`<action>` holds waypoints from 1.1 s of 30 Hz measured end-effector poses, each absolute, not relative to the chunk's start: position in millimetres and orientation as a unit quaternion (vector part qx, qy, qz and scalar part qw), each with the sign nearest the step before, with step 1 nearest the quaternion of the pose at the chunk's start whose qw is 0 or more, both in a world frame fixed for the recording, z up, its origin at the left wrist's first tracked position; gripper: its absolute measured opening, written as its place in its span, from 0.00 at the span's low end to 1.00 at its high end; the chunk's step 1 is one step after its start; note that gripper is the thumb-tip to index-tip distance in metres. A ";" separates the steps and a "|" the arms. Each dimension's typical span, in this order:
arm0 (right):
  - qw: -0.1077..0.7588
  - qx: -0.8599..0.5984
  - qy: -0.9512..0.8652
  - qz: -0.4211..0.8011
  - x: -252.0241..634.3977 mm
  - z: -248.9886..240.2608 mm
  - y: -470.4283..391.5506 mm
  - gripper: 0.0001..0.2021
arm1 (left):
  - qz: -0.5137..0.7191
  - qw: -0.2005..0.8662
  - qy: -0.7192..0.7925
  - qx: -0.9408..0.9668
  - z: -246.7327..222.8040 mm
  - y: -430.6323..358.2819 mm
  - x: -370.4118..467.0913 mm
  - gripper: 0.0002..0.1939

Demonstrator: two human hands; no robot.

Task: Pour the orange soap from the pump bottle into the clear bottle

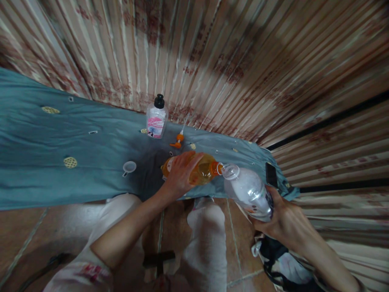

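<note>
My left hand [182, 172] is wrapped round a bottle of amber liquid [204, 169], which lies nearly on its side with its orange neck pointing right. My right hand [281, 217] grips the base of a clear plastic bottle [247, 190] filled with whitish foam or suds, tilted with its open mouth to the upper left. The two mouths meet or nearly touch; whether liquid flows between them I cannot tell. Behind my left hand lies an orange pump head [178, 140] with a thin clear tube. A small white cap or cup [129, 166] sits to the left.
An upright clear bottle with a black cap [156, 119] and pink label stands near the curtain [188, 52]. A dark phone [271, 174] lies at the right end of the blue-green cloth [100, 150]. On the tiled floor at lower right is a black and white bag-like bundle [285, 263].
</note>
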State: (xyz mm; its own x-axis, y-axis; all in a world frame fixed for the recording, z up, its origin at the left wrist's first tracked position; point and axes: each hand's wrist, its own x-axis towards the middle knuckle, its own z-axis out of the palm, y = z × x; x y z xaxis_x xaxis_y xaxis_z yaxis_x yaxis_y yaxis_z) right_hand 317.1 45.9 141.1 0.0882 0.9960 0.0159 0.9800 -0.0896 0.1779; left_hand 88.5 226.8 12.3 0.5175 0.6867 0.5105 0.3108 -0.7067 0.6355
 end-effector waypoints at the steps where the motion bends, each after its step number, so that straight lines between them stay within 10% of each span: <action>1: 0.060 0.737 0.670 0.067 316.5 141.7 46.2 0.32 | 0.391 0.239 0.298 0.837 12.5 226.8 88.5 0.36; 33: 0.064 0.736 0.669 0.077 315.8 142.9 47.2 0.33 | 0.375 0.257 0.306 0.837 13.2 227.6 88.2 0.38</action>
